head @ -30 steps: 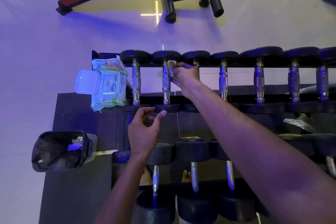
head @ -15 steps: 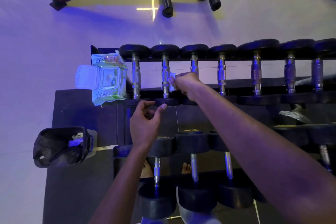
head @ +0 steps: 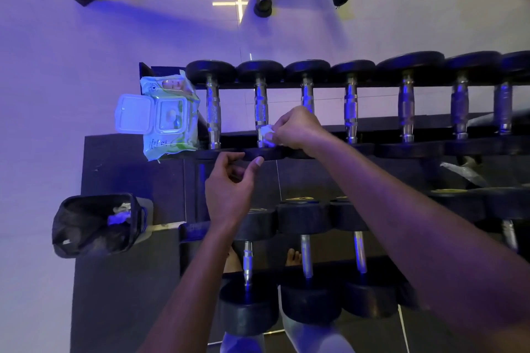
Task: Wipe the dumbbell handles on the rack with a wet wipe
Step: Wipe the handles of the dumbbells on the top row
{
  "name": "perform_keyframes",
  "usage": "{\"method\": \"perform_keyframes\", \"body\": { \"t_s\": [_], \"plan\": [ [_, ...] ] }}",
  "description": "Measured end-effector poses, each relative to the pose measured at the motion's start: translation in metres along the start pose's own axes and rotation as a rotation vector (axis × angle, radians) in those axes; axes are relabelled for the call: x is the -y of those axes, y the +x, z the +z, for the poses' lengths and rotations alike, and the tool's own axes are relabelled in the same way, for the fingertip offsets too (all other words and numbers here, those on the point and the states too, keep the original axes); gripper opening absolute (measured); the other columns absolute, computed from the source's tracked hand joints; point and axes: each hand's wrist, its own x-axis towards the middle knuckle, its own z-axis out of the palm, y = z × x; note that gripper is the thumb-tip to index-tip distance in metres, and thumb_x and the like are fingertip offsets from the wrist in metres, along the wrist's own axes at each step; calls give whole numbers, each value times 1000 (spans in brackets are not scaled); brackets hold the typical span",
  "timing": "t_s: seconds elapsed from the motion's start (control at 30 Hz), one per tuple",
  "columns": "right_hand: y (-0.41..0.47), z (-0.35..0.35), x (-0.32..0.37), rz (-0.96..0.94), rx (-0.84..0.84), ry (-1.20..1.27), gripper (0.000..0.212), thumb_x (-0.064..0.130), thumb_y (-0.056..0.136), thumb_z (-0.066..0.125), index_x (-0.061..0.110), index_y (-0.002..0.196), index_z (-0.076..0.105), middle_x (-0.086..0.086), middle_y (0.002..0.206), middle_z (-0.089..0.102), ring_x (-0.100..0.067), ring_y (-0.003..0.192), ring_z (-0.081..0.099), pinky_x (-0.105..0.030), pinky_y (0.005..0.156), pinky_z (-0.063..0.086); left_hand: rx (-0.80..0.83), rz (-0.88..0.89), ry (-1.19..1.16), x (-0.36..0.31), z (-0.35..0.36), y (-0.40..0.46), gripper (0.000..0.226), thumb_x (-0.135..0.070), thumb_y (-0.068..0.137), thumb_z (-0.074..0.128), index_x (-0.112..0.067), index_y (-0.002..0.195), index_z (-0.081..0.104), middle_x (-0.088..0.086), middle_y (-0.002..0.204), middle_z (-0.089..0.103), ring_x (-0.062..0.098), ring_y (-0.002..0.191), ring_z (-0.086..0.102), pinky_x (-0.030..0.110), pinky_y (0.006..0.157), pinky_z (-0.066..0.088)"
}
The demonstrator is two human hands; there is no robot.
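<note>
Lower tier nearest you: three dumbbells [head: 305, 281], handles upright. Your left hand [head: 229, 189] hovers by the near edge of the rack [head: 401, 149], fingers loosely curled, holding nothing. Your right hand [head: 295, 130] pinches the wipe [head: 265, 133] against the near end of the second handle [head: 261, 109] on the top row. Wipe pack [head: 169, 120] lies at the rack's left end, lid open. Bin [head: 94, 223] on the floor, left.

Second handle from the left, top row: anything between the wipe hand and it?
Nothing visible. The right hand already presses the wet wipe against the near end of that handle. The left hand sits below, at the near weight head.
</note>
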Motion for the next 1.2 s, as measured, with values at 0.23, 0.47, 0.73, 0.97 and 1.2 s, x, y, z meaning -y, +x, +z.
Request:
{"method": "perform_keyframes", "body": {
  "t_s": [0.23,0.47,0.73,0.97,1.2],
  "plan": [
    [19,-26,47,-528,-206,-69,13,43,85,83,32,88,77,16,84,76,-4,76,70,-31,76,56,1,-3,25,2,0,1,36,-54,90,86,-30,112,71,-6,76,69,1,67,61,26,71,52],
    [31,-30,69,-803,-315,-977,19,18,101,54,28,103,71,0,85,69,-32,74,59,-34,65,35,-23,-4,31,6,3,-4,35,-58,91,84,-35,113,70,-7,77,69,3,69,64,25,69,51],
    [24,-51,76,-830,-70,-1148,30,48,107,46,25,108,65,-3,97,69,-32,83,59,-35,66,38,-14,-18,39,5,1,-3,33,-57,91,85,-36,111,69,-8,75,68,2,69,65,29,69,53],
    [24,-62,83,-844,-48,-1150,31,10,90,63,34,110,68,8,90,65,-25,76,50,-31,64,33,-21,-20,35,5,4,-4,34,-57,91,84,-34,112,69,-8,75,68,2,68,63,31,69,53],
    [26,-48,84,-948,-158,-1206,25,9,97,55,25,113,65,-3,90,68,-33,77,60,-35,65,40,-15,-13,26,6,4,-4,36,-59,91,84,-35,113,68,-8,77,68,4,71,65,34,71,55]
  ]
}}
